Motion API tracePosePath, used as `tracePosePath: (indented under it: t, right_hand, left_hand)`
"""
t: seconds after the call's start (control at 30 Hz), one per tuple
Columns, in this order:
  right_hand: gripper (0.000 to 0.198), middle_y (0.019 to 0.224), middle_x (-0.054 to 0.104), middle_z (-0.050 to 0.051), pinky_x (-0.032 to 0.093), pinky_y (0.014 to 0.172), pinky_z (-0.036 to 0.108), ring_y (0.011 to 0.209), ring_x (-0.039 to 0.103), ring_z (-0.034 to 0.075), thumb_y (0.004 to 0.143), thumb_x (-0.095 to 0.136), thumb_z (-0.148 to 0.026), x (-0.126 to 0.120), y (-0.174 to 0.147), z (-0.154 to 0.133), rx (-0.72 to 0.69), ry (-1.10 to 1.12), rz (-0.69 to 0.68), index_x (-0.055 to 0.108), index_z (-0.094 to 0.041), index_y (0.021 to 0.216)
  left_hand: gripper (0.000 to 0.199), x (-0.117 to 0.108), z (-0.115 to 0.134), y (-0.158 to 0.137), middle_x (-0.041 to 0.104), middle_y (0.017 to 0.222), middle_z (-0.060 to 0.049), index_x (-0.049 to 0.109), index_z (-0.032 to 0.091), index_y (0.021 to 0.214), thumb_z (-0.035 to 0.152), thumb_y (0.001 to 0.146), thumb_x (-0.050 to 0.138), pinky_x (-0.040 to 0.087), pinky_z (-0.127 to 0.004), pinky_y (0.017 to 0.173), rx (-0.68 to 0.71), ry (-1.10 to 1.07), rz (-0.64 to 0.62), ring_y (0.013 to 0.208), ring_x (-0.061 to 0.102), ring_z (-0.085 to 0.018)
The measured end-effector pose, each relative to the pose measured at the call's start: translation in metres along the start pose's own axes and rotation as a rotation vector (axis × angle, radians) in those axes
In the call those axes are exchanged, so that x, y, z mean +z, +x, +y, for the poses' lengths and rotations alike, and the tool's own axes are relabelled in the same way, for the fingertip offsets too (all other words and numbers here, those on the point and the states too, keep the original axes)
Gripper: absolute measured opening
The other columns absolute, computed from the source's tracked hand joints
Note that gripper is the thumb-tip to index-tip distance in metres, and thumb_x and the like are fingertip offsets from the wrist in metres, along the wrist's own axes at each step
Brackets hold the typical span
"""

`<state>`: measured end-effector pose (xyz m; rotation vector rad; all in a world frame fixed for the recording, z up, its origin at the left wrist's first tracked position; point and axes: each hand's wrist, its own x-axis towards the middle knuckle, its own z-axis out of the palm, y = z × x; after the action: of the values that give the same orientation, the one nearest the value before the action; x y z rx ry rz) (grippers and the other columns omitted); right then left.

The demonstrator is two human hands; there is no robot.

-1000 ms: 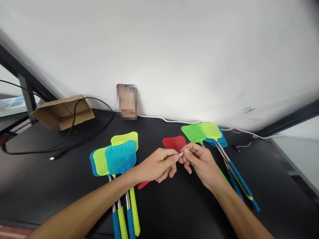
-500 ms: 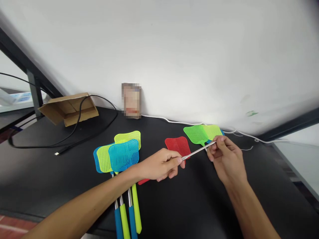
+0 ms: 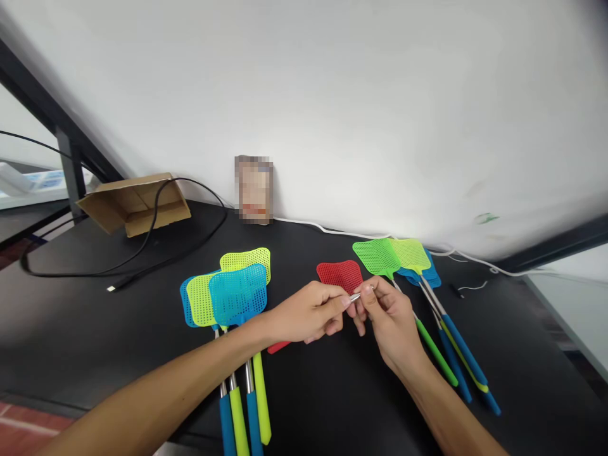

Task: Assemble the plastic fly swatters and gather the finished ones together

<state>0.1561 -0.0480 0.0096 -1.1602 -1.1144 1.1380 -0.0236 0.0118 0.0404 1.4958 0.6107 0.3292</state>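
Observation:
Near the middle of the table, my left hand (image 3: 311, 313) is closed on a thin metal telescopic rod (image 3: 354, 296). My right hand (image 3: 387, 316) pinches the rod's other end between thumb and fingers, and only a short piece shows between the hands. Under my left wrist a red handle (image 3: 278, 347) sticks out, roughly in line with the rod; its join is hidden. Just behind the hands lies a red fly swatter head (image 3: 339, 275), partly covered by them; whether it is attached to anything is hidden.
Blue and yellow-green fly swatters (image 3: 237, 294) lie in a pile at left. More swatters, including a green one (image 3: 377, 255), lie at right. An open cardboard box (image 3: 137, 202), a black cable (image 3: 154, 221) and a blurred packet (image 3: 254, 190) are by the wall.
My right hand has moved left and slightly down, close to my left hand. The rod showing between them has become much shorter. The swatters at right are now uncovered.

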Motion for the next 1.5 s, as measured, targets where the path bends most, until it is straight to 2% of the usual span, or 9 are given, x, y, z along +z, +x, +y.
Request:
tracePosePath:
  t: [0.13,0.33,0.57,0.83,0.97,1.07,1.17,1.3,1.5]
  right_hand:
    - [0.029,0.061,0.052,-0.005,0.039,0.044,0.024,0.047,0.047,0.008,0.100,0.063,-0.044,-0.011,0.007,-0.003,-0.060,0.023,0.075,0.059,-0.020,0.082]
    - [0.033,0.058,0.044,-0.006,0.037,0.041,0.022,0.050,0.042,0.009,0.084,0.083,-0.042,-0.048,0.025,-0.026,-0.159,0.195,0.457,0.063,-0.018,0.075]
    - [0.021,0.060,0.045,-0.004,0.038,0.042,0.022,0.054,0.043,0.010,0.085,0.081,-0.036,-0.046,0.024,-0.028,-0.145,0.202,0.509,0.071,-0.018,0.083]
    - [0.023,0.062,0.052,-0.002,0.037,0.043,0.024,0.051,0.046,0.010,0.094,0.070,-0.043,0.009,-0.006,-0.006,0.025,0.099,0.181,0.073,-0.020,0.096]
    - [0.028,0.063,0.056,-0.001,0.040,0.047,0.027,0.052,0.048,0.012,0.097,0.065,-0.047,0.006,-0.007,-0.008,0.016,-0.002,0.111,0.074,-0.020,0.098]
    - [0.039,0.067,0.059,0.001,0.040,0.048,0.029,0.053,0.050,0.014,0.098,0.057,-0.055,-0.017,0.006,-0.012,0.005,-0.205,0.189,0.074,-0.020,0.097]
    - [0.044,0.084,0.067,0.008,0.046,0.063,0.035,0.073,0.061,0.023,0.096,0.056,-0.061,-0.034,0.018,-0.009,-0.110,-0.747,0.300,0.073,-0.021,0.102]
    - [0.065,0.111,0.065,0.022,0.047,0.074,0.044,0.108,0.058,0.040,0.086,0.060,-0.073,-0.024,0.025,0.005,-0.193,-1.282,0.304,0.068,-0.016,0.116]
    - [0.053,0.091,0.064,0.013,0.045,0.075,0.042,0.092,0.058,0.034,0.067,0.083,-0.062,-0.002,0.031,0.008,-0.097,-1.185,0.191,0.069,-0.019,0.095]
  left_hand:
    - [0.037,-0.001,0.001,-0.001,0.052,0.064,0.006,0.057,0.017,0.096,0.049,0.106,0.040,0.032,-0.015,0.035,0.014,-0.005,-0.030,0.038,0.038,-0.004]
    - [0.037,-0.004,0.004,-0.002,0.054,0.064,0.005,0.059,0.016,0.096,0.046,0.105,0.040,0.032,-0.015,0.037,-0.040,0.025,-0.082,0.040,0.040,-0.004]
    - [0.034,-0.010,0.003,-0.001,0.052,0.063,0.004,0.062,0.016,0.091,0.044,0.102,0.047,0.031,-0.016,0.039,-0.016,0.067,-0.036,0.042,0.040,-0.005]
    - [0.037,-0.003,0.002,-0.002,0.051,0.061,0.005,0.059,0.016,0.091,0.050,0.102,0.047,0.029,-0.016,0.037,0.024,-0.014,-0.003,0.040,0.040,-0.005]
    - [0.037,-0.004,0.003,-0.002,0.050,0.059,0.006,0.058,0.017,0.091,0.052,0.101,0.049,0.029,-0.016,0.037,0.021,-0.030,0.006,0.039,0.039,-0.005]
    - [0.038,-0.007,0.001,0.001,0.051,0.060,0.006,0.058,0.017,0.090,0.051,0.102,0.047,0.027,-0.016,0.036,0.008,-0.051,0.095,0.037,0.037,-0.004]
    - [0.035,-0.011,-0.001,0.006,0.051,0.060,0.006,0.057,0.017,0.090,0.048,0.103,0.046,0.024,-0.017,0.035,0.011,-0.103,0.259,0.036,0.035,-0.004]
    - [0.031,-0.014,-0.004,0.010,0.049,0.058,0.008,0.056,0.017,0.090,0.045,0.102,0.048,0.026,-0.018,0.037,0.012,-0.218,0.408,0.034,0.034,-0.003]
    - [0.028,-0.012,-0.009,0.013,0.050,0.060,0.007,0.057,0.017,0.090,0.043,0.099,0.052,0.027,-0.018,0.037,0.019,-0.284,0.441,0.034,0.036,-0.004]
